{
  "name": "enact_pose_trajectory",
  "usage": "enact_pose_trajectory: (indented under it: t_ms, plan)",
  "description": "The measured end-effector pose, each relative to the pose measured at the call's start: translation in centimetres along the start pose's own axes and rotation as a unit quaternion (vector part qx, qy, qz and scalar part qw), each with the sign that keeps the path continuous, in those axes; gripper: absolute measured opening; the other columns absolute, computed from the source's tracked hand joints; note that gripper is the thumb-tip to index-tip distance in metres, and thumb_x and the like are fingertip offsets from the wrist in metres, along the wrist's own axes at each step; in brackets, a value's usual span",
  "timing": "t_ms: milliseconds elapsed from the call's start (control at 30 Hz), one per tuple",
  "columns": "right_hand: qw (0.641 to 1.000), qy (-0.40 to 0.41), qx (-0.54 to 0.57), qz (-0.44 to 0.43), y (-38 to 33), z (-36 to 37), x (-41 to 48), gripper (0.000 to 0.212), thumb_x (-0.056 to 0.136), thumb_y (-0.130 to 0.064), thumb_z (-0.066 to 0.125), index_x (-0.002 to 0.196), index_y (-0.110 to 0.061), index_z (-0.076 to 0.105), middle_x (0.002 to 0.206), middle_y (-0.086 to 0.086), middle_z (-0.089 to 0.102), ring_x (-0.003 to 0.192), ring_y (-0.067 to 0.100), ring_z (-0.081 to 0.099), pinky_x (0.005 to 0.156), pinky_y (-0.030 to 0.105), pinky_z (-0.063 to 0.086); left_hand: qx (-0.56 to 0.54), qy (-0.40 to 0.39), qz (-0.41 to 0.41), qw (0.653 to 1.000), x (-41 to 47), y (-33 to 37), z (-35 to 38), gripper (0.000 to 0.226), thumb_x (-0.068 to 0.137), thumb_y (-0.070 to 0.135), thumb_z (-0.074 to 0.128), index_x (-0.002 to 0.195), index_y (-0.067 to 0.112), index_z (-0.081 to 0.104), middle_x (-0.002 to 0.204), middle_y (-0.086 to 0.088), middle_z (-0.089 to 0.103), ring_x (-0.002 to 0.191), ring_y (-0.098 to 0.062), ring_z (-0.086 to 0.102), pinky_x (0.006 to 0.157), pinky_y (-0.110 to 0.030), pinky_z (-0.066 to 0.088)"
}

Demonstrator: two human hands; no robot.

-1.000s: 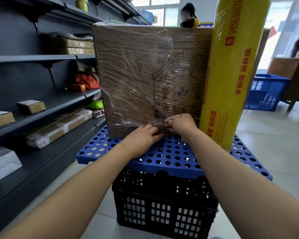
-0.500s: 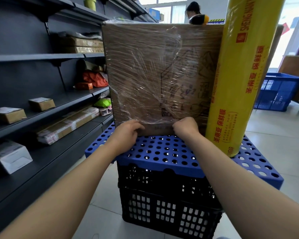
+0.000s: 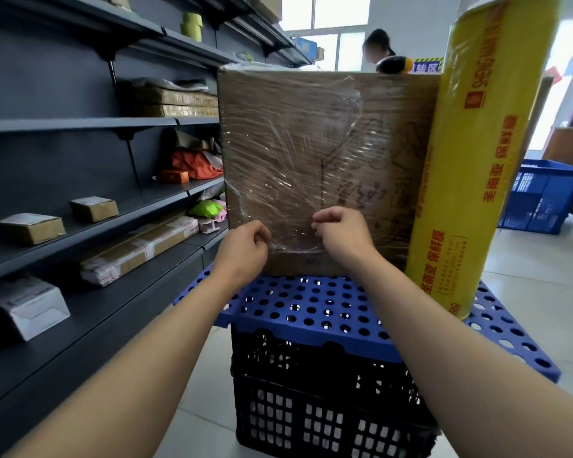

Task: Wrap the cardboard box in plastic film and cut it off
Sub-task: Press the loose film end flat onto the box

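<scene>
box: the cardboard box [image 3: 328,143] stands upright on the bench [image 3: 311,305], a blue perforated board laid over a black crate [image 3: 311,414], with its broad front face towards us.
film: plastic film [image 3: 278,166] lies wrinkled and glinting across that front face and round the left edge; its lower edge sits just above the foot of the box, with a strip of bare cardboard below.
roll: the yellow film roll [image 3: 470,180] stands upright hard beside the box's right edge, its foot on the bench and red print down its side; i cannot tell whether it touches the box.
left grip: the left grip [image 3: 242,249] is low on the front face, fingers curled in, pinching the film near its lower edge.
right grip: the right grip [image 3: 341,233] is just beside it and a touch higher, fingers curled, also pinching the film; a short span of film stretches between the two.
shelves: dark shelves [image 3: 80,123] run down the left, loaded with small parcels [image 3: 30,228].
background: a blue crate [image 3: 540,196] sits on the floor beyond the roll, and a person [image 3: 377,47] stands behind the box.
</scene>
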State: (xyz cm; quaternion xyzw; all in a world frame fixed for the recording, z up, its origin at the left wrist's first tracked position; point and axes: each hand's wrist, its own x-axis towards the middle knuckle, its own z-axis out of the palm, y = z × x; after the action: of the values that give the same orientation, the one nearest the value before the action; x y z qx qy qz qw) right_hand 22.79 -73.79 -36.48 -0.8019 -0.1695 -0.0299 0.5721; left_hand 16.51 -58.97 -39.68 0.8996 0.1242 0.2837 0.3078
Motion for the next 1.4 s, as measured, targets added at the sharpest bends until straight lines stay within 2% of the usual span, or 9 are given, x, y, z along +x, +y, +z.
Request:
enact_pose_trajectory:
  t_ms: [100, 233, 367, 533, 667, 800, 1033, 1300, 1400]
  plan:
    - [0.994, 0.096, 0.015, -0.050, -1.8, -0.8, 0.8, 0.018, 0.089, -0.005, 0.055, 0.096, -0.017, 0.067, 0.098, 0.000, 0.067, 0.093, 0.014, 0.061, 0.079, 0.026, 0.051, 0.061, 0.079, 0.122, 0.987, 0.8, 2.2, -0.6, 0.024, 0.087, 0.000, 0.048, 0.102, 0.009, 0.065, 0.099, -0.004, 0.065, 0.091, -0.021, 0.060, 0.081, -0.039, 0.051]
    - [0.941, 0.235, -0.093, -0.224, -4.0, -1.7, 1.1, 0.025, 0.091, -0.004, 0.050, 0.109, -0.010, 0.066, 0.107, 0.004, 0.065, 0.102, 0.016, 0.057, 0.086, 0.022, 0.040, 0.182, 0.176, 0.322, 0.912, 3.9, 5.6, -1.2, 0.039, 0.075, 0.000, 0.054, 0.112, 0.002, 0.065, 0.106, -0.016, 0.062, 0.097, -0.035, 0.060, 0.080, -0.044, 0.053]
    - [0.906, 0.225, -0.175, -0.314, -3.7, -2.3, 2.7, 0.033, 0.088, 0.003, 0.049, 0.119, -0.001, 0.062, 0.119, 0.012, 0.062, 0.114, 0.026, 0.052, 0.099, 0.024, 0.033, 0.290, 0.166, 0.338, 0.880, 6.4, 6.9, -1.6, 0.053, 0.072, 0.020, 0.043, 0.120, 0.010, 0.063, 0.115, -0.013, 0.061, 0.107, -0.030, 0.047, 0.081, -0.041, 0.051]
    - [0.856, 0.283, -0.225, -0.370, -4.4, -3.1, 3.6, 0.035, 0.086, 0.000, 0.057, 0.120, 0.003, 0.061, 0.124, 0.017, 0.060, 0.120, 0.033, 0.052, 0.104, 0.036, 0.035, 0.285, 0.191, 0.356, 0.869, 7.7, 8.9, -3.4, 0.049, 0.073, 0.016, 0.061, 0.121, 0.008, 0.060, 0.122, -0.016, 0.056, 0.115, -0.028, 0.037, 0.093, -0.044, 0.046]
    - [0.833, 0.204, -0.373, -0.354, -4.9, -3.9, 4.5, 0.058, 0.097, -0.021, 0.047, 0.148, -0.007, 0.024, 0.157, 0.006, 0.017, 0.146, 0.024, 0.008, 0.116, 0.035, 0.000, 0.353, 0.157, 0.320, 0.865, 8.9, 11.0, -5.1, 0.068, 0.094, 0.026, 0.051, 0.151, 0.011, 0.017, 0.157, -0.012, 0.014, 0.146, -0.026, 0.006, 0.117, -0.037, -0.002]
    - [0.816, 0.175, -0.443, -0.326, -4.0, -3.9, 5.2, 0.072, 0.099, -0.043, 0.030, 0.141, -0.013, -0.020, 0.151, -0.001, -0.027, 0.138, 0.015, -0.029, 0.112, 0.036, -0.021, 0.375, 0.137, 0.314, 0.862, 9.5, 11.6, -5.7, 0.068, 0.100, 0.034, 0.037, 0.152, 0.016, -0.004, 0.160, -0.004, -0.005, 0.147, -0.019, -0.009, 0.116, -0.032, -0.011]
    - [0.812, 0.189, -0.465, -0.299, -0.8, -2.4, 6.1, 0.074, 0.090, -0.056, 0.007, 0.146, -0.014, -0.017, 0.151, 0.002, -0.030, 0.140, 0.018, -0.028, 0.111, 0.038, -0.023, 0.447, 0.118, 0.311, 0.831, 10.6, 11.0, -5.4, 0.062, 0.102, 0.038, 0.017, 0.140, 0.018, -0.027, 0.154, -0.003, -0.028, 0.143, -0.020, -0.025, 0.115, -0.036, -0.018]
    - [0.808, 0.179, -0.485, -0.284, 2.0, -1.7, 5.7, 0.074, 0.089, -0.054, 0.012, 0.143, -0.018, -0.024, 0.151, 0.001, -0.033, 0.139, 0.020, -0.030, 0.112, 0.043, -0.018, 0.415, 0.171, 0.432, 0.782, 9.7, 5.2, -1.9, 0.060, 0.092, 0.028, 0.029, 0.146, 0.004, 0.016, 0.152, -0.013, 0.031, 0.141, -0.027, 0.028, 0.115, -0.038, 0.002]
    - [0.807, 0.172, -0.484, -0.293, 1.5, -1.6, 4.7, 0.078, 0.096, -0.041, 0.035, 0.146, -0.012, -0.017, 0.152, 0.006, -0.023, 0.138, 0.021, -0.032, 0.112, 0.043, -0.018, 0.417, 0.160, 0.431, 0.784, 9.0, 4.0, -1.9, 0.062, 0.092, 0.030, 0.028, 0.147, 0.007, 0.010, 0.154, -0.011, 0.023, 0.145, -0.020, 0.006, 0.116, -0.038, 0.000]
